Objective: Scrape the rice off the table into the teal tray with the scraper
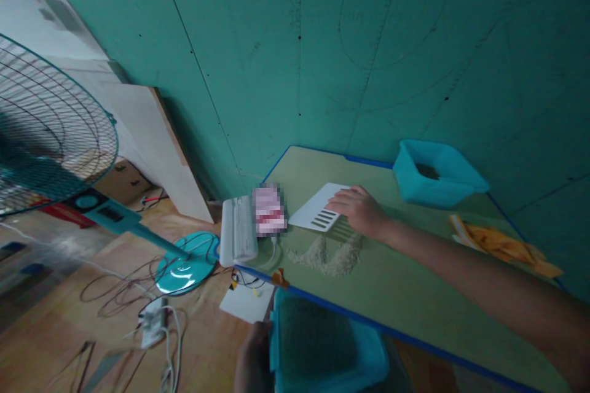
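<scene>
My right hand (360,211) reaches across the table, its fingers closed on the edge of a white flat sheet (311,209) with a row of slots. The sheet is held tilted over the table top. Just below it lies a loose pile of pale, grainy material (338,258), spread in uneven ridges. My left hand (254,353), dark and partly cut off, grips the left side of a blue plastic bin (375,359). This bin is below the table's front edge, and its interior looks dark; I cannot make out its contents.
On the table (415,270) are a second blue bin (426,190) with something dark inside, an orange cloth bag (507,249), a white device (238,230) and a pixelated pink item (270,212). A fan (187,252), cables and a power strip (154,322) stand left; a green wall rises behind.
</scene>
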`<state>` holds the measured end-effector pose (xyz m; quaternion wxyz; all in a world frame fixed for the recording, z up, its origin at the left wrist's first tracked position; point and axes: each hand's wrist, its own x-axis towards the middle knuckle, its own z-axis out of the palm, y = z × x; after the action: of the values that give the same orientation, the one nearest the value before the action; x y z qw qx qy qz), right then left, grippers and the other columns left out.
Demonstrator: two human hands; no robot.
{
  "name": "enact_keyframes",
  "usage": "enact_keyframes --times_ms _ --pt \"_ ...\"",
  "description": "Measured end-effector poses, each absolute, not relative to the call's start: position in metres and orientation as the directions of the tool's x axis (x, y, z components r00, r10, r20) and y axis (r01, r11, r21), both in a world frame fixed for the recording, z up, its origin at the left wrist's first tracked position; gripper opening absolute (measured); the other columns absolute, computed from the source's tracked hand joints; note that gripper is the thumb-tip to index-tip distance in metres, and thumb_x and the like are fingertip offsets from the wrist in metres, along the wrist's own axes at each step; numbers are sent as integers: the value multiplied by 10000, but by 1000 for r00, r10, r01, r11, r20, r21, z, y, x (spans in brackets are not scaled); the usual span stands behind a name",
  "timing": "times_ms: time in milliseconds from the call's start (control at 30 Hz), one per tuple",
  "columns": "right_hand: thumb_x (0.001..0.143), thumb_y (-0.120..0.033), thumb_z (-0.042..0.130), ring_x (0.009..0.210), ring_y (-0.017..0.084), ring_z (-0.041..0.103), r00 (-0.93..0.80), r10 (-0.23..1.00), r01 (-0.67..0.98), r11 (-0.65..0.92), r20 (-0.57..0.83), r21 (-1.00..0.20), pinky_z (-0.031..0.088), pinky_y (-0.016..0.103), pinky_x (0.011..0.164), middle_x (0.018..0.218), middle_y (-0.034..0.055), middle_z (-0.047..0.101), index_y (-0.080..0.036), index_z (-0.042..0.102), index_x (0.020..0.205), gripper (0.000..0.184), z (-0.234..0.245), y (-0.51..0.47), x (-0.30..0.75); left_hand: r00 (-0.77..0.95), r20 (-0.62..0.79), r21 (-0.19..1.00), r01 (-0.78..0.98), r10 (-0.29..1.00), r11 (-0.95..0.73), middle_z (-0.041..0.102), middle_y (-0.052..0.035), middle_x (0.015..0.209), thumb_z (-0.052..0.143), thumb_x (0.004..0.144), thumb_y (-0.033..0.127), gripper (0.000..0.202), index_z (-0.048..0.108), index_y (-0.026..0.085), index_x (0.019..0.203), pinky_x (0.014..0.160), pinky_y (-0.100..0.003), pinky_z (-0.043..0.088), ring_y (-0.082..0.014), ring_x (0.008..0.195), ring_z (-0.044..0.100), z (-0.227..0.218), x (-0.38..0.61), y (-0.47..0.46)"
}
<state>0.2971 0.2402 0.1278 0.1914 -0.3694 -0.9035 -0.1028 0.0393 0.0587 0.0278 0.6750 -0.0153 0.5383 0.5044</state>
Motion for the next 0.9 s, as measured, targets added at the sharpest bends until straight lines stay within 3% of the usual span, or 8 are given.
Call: enact_keyframes --times_ms 167,300,433,633,900 --pt "775 -25 451 991 195 557 -702 566 657 749 433 87 310 362 816 1041 39 679 -221 668 1009 374 127 224 309 -4 -757 457 -719 653 524 483 38 348 677 578 270 118 604 188 622 515 -304 443 -213 502 588 40 46 58" --pt "785 -28 448 964 191 573 -717 514 626 772 471 111 323 356 811 1016 29 690 -215 672 976 349 129 213 320 43 -746 444 -712 665 544 528 28 381 692 557 258 140 624 182 653 512 -309 452 -219 504 596 45 47 56" --pt "786 -12 438 978 192 573 -683 555 665 741 474 90 323 352 818 1019 25 690 -208 667 986 361 134 206 322 59 -756 418 -723 651 551 587 15 458 709 529 270 223 646 177 721 505 -318 460 -228 517 606 46 48 56" --pt "795 -34 453 991 208 566 -642 606 714 696 469 79 313 364 815 1041 26 681 -207 667 995 340 132 209 309 43 -728 443 -732 684 518 534 17 385 742 484 267 197 562 187 497 522 -317 472 -224 507 602 47 50 56" --pt "795 -25 432 995 192 555 -648 640 706 708 413 9 308 359 823 1061 44 672 -207 662 1042 383 134 211 293 10 -766 443 -716 643 539 468 45 340 699 494 280 213 520 190 422 485 -305 466 -148 375 499 58 52 57"
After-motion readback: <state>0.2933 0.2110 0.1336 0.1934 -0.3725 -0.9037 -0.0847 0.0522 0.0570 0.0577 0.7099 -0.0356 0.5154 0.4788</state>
